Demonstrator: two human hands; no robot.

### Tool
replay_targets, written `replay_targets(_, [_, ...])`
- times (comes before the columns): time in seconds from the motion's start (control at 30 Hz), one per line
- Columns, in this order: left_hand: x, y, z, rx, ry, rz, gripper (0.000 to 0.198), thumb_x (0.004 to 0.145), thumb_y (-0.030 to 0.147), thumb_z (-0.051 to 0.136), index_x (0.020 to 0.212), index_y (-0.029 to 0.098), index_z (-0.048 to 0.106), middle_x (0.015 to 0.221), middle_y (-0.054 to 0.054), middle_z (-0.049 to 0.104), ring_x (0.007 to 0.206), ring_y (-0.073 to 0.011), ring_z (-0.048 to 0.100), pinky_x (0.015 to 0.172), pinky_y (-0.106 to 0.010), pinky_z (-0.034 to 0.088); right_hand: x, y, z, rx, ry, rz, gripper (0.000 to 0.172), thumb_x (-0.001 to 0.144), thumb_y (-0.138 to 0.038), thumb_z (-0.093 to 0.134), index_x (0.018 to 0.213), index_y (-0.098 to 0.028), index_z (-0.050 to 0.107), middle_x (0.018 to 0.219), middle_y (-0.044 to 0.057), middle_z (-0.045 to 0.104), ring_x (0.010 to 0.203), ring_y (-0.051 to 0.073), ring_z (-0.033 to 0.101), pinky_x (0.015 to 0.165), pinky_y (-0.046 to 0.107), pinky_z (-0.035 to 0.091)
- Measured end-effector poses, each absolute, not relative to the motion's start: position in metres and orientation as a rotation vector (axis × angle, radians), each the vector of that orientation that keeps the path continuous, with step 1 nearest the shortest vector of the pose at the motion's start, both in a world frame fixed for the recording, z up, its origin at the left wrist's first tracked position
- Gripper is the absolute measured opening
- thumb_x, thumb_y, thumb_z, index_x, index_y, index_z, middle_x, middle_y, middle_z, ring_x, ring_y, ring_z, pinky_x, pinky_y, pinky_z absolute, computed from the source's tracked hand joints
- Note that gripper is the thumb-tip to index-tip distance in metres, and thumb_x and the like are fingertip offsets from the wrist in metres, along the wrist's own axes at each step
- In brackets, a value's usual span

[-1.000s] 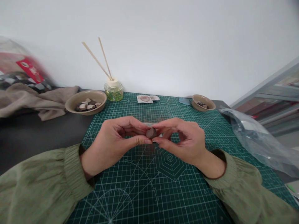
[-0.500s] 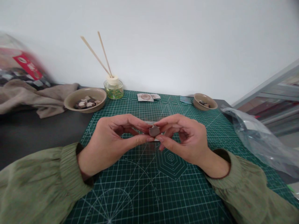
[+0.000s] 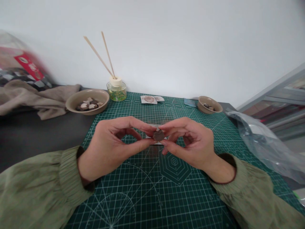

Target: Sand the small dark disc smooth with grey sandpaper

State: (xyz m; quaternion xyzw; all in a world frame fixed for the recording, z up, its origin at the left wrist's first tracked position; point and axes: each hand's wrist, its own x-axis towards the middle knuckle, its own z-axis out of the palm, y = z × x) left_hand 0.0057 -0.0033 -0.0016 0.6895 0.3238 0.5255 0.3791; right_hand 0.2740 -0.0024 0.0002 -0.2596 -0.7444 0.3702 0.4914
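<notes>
A small round brown disc (image 3: 158, 135) is pinched between the fingertips of both hands, above the middle of the green cutting mat (image 3: 143, 190). My left hand (image 3: 116, 143) grips its left edge with thumb and forefinger, and my right hand (image 3: 190, 140) grips its right edge the same way. Just behind and below the disc a pale packet (image 3: 157, 142) shows on the mat, mostly hidden by the fingers and disc. Farther back lies a white packet with a round brown print (image 3: 149, 99).
At the left are a tan bowl of small pieces (image 3: 105, 101), a reed diffuser (image 3: 116, 92), a brown cloth (image 3: 47, 98) and a red-marked bag (image 3: 28, 66). A smaller bowl (image 3: 216, 108), a blue-grey piece (image 3: 190, 102) and clear plastic (image 3: 264, 140) are at the right.
The disc between the fingertips has turned slightly and looks rounder and darker. My right hand has shifted a little to the right; my left hand is nearly unmoved.
</notes>
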Motion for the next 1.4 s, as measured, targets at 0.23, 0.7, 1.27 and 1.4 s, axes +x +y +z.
replay_targets(0.23, [0.004,-0.004,-0.002,1.805,0.812,1.316,0.011,0.105,0.033,0.109,0.111,0.028,0.102,0.113,-0.006,0.104,0.100,-0.0269,0.101,0.084,-0.032,0.086,0.274,-0.001,-0.002,-0.601,-1.819,0.864,0.038,0.101,-0.022,0.118,0.134,-0.028,0.098,0.107,0.003,0.102,0.066,0.019,0.092,0.061,0.027,0.074])
replay_targets(0.7, [-0.009,0.015,-0.023,2.450,0.914,0.923,0.034,0.117,0.033,0.085,0.149,0.024,0.094,0.155,-0.014,0.095,0.149,-0.0401,0.088,0.135,-0.063,0.073,0.291,0.024,0.005,-0.861,-2.183,0.474,0.017,0.105,-0.018,0.091,0.115,-0.026,0.079,0.100,0.001,0.088,0.076,0.018,0.078,0.075,0.033,0.068])
replay_targets(1.27, [-0.011,0.012,-0.025,2.798,0.877,0.764,0.042,0.129,0.034,0.065,0.160,0.013,0.084,0.158,-0.021,0.090,0.146,-0.0407,0.087,0.127,-0.059,0.078,0.294,0.030,-0.010,-0.867,-2.374,0.424,0.008,0.116,-0.024,0.090,0.122,-0.022,0.085,0.117,0.007,0.088,0.093,0.022,0.078,0.085,0.036,0.060])
replay_targets(1.4, [-0.011,0.011,-0.023,2.824,0.870,0.763,0.046,0.130,0.036,0.065,0.164,0.010,0.083,0.161,-0.023,0.089,0.147,-0.0420,0.087,0.129,-0.062,0.077,0.294,0.031,-0.011,-0.872,-2.373,0.417,0.010,0.115,-0.021,0.087,0.125,-0.022,0.087,0.115,0.006,0.086,0.092,0.022,0.076,0.085,0.036,0.057])
